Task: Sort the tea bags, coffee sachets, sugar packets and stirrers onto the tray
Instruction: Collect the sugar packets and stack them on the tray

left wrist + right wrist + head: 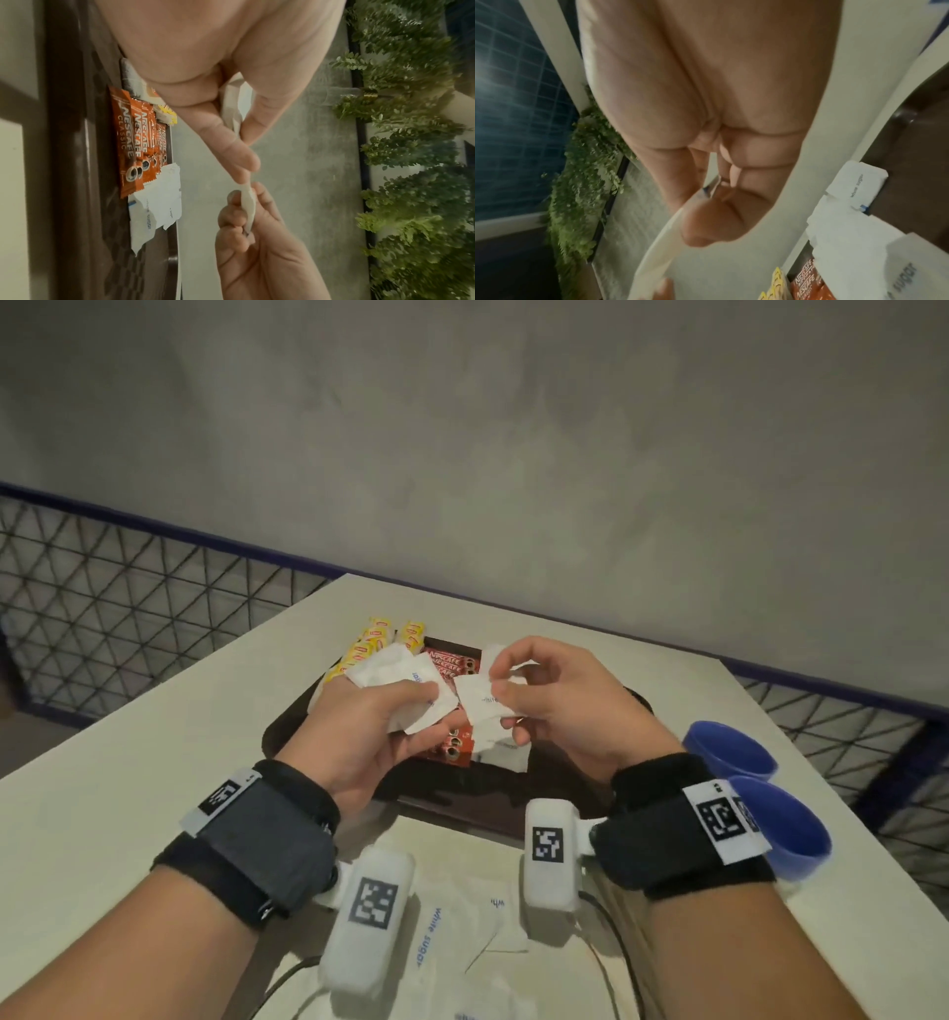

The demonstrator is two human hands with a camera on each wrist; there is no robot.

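Observation:
Both hands hover over a dark brown tray [452, 806]. My left hand [411, 706] grips a fanned bunch of white sugar packets [395, 672]. My right hand [506, 706] pinches one white sugar packet [477, 698] beside that bunch; the left wrist view shows this packet [248, 203] edge-on between the two hands. On the tray lie red coffee sachets [133, 142], yellow tea bags [372, 642] at the far left corner, and more sugar packets [506, 755] to the right. I see no stirrers.
Several loose sugar packets [462, 927] lie on the white table [128, 762] near its front edge, between my wrists. Two blue cups [734, 749] lie at the right. A wire mesh fence [128, 608] and a grey wall stand behind the table.

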